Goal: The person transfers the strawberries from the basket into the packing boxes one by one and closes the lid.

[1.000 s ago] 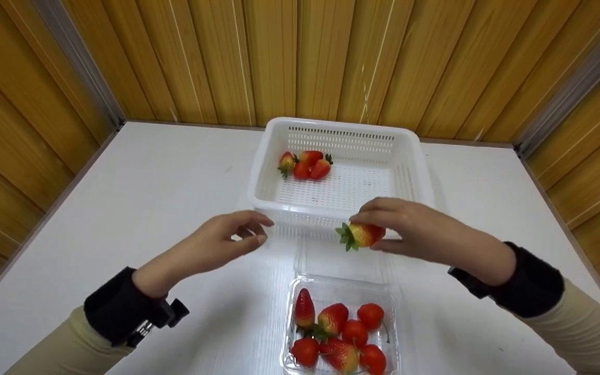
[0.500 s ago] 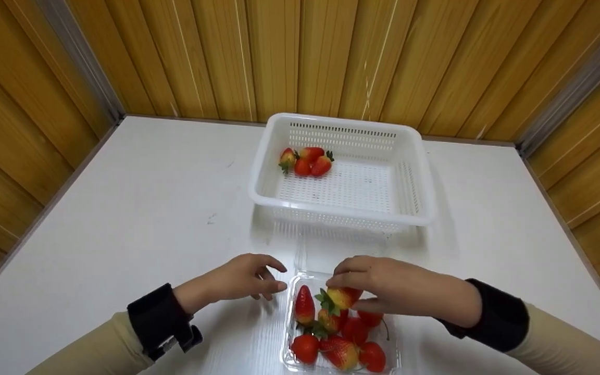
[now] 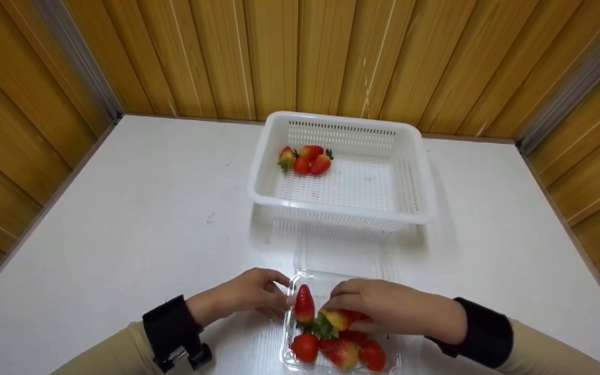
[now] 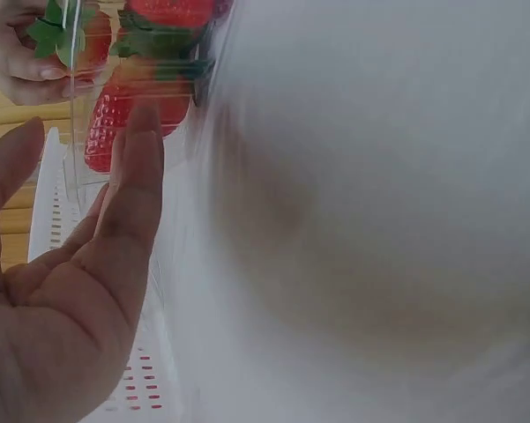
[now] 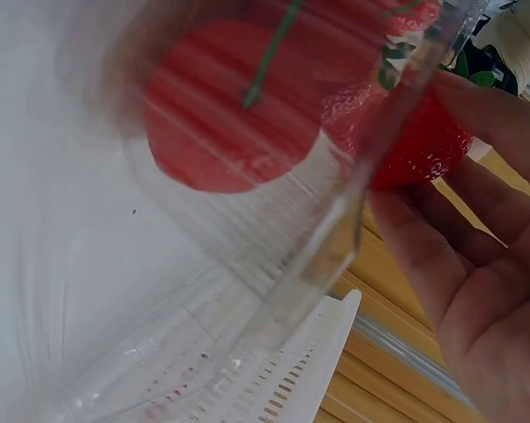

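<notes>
On the white table (image 3: 164, 208), a basket (image 3: 339, 210) stands beyond the clear box (image 3: 286, 338). Over that box my right hand (image 3: 386, 303) pinches a red strawberry (image 3: 336, 319), yellow near its leaves (image 4: 57, 37); my left hand (image 3: 254, 294) lies relaxed alongside.

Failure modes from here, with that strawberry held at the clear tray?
Held strawberry is crowded by other fruit: squeezing or pushing down might bruise some. Right grip partly hides fruit from the head view, so a knock could go unnoticed. Left grip is at the wall of the clear tray; a bump might shift it.
</notes>
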`<state>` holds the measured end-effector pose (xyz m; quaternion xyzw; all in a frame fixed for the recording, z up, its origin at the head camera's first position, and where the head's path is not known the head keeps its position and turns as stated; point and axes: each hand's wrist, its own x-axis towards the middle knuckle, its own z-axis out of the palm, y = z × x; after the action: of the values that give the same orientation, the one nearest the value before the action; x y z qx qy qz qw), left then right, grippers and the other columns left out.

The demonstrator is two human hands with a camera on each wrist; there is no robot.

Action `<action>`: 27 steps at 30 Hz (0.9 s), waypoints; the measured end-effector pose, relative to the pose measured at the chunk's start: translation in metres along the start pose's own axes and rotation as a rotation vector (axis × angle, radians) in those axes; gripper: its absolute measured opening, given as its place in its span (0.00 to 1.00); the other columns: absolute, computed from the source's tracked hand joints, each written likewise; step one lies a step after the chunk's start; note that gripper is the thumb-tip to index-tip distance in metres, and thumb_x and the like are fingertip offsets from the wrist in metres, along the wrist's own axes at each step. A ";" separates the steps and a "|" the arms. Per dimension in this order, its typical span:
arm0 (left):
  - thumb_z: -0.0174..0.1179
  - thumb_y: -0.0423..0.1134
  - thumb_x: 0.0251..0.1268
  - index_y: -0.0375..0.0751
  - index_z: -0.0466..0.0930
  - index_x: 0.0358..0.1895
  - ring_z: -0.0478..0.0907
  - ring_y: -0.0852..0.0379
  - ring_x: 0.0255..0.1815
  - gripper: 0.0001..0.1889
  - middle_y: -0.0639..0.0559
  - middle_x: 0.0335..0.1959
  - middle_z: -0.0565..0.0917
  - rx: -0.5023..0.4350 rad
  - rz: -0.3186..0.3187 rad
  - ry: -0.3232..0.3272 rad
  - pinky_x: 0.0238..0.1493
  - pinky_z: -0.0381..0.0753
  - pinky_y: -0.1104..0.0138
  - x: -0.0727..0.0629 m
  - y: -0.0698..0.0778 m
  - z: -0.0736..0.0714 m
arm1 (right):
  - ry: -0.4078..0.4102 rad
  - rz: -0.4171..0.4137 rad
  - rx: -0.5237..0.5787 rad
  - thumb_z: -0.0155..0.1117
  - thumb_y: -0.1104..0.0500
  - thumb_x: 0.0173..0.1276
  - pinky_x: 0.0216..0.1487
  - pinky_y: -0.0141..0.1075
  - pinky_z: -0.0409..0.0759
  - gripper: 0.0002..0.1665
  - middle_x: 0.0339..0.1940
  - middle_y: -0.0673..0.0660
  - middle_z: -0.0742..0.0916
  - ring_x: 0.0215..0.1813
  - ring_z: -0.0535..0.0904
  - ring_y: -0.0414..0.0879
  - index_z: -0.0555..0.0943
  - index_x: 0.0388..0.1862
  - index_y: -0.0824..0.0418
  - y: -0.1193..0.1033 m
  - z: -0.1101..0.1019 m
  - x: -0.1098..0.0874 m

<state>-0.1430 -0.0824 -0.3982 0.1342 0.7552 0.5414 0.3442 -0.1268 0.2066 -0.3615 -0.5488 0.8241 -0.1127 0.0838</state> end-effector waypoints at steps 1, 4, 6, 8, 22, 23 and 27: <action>0.66 0.36 0.69 0.27 0.75 0.61 0.90 0.53 0.34 0.22 0.38 0.38 0.90 -0.009 0.001 -0.001 0.43 0.91 0.60 0.000 -0.001 0.001 | 0.006 -0.011 -0.007 0.74 0.61 0.66 0.59 0.33 0.86 0.22 0.52 0.53 0.88 0.55 0.84 0.44 0.83 0.58 0.58 0.000 0.002 0.000; 0.67 0.35 0.68 0.28 0.75 0.59 0.89 0.54 0.32 0.21 0.41 0.37 0.89 -0.027 0.003 -0.001 0.42 0.91 0.60 0.001 -0.003 0.002 | 0.017 -0.037 -0.028 0.75 0.61 0.65 0.58 0.33 0.86 0.22 0.51 0.53 0.88 0.54 0.84 0.43 0.83 0.58 0.58 0.001 0.006 0.000; 0.68 0.33 0.66 0.29 0.76 0.57 0.88 0.57 0.30 0.20 0.45 0.35 0.88 -0.042 0.004 0.003 0.41 0.91 0.61 0.002 -0.003 0.003 | 0.018 -0.042 -0.037 0.75 0.61 0.65 0.58 0.33 0.86 0.23 0.51 0.53 0.88 0.54 0.84 0.43 0.83 0.58 0.58 0.000 0.008 0.000; 0.68 0.32 0.65 0.30 0.76 0.55 0.86 0.59 0.29 0.18 0.48 0.32 0.87 -0.062 0.001 0.005 0.40 0.91 0.63 0.002 -0.004 0.004 | 0.014 -0.035 -0.032 0.75 0.61 0.65 0.58 0.33 0.86 0.23 0.52 0.53 0.88 0.54 0.84 0.43 0.83 0.59 0.58 0.000 0.009 0.000; 0.68 0.27 0.61 0.37 0.75 0.42 0.81 0.64 0.26 0.11 0.54 0.27 0.81 -0.098 -0.006 0.025 0.34 0.85 0.75 0.003 -0.001 0.008 | -0.066 0.134 0.048 0.74 0.65 0.65 0.60 0.34 0.85 0.26 0.54 0.51 0.86 0.55 0.82 0.42 0.81 0.61 0.55 0.000 0.006 0.003; 0.68 0.27 0.61 0.37 0.75 0.42 0.80 0.64 0.26 0.11 0.55 0.27 0.81 -0.095 -0.006 0.026 0.34 0.85 0.75 0.003 0.000 0.008 | -0.075 0.144 0.053 0.74 0.64 0.65 0.61 0.35 0.85 0.26 0.54 0.51 0.86 0.55 0.82 0.43 0.81 0.61 0.55 0.000 0.006 0.003; 0.68 0.27 0.61 0.37 0.75 0.42 0.80 0.65 0.26 0.11 0.55 0.27 0.81 -0.088 -0.013 0.034 0.34 0.84 0.76 0.003 -0.001 0.009 | -0.102 0.172 0.068 0.73 0.64 0.65 0.62 0.36 0.85 0.26 0.55 0.50 0.86 0.57 0.82 0.42 0.80 0.62 0.54 -0.001 0.005 0.004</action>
<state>-0.1390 -0.0747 -0.4013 0.1047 0.7371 0.5742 0.3406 -0.1263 0.2019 -0.3658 -0.4777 0.8586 -0.1049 0.1538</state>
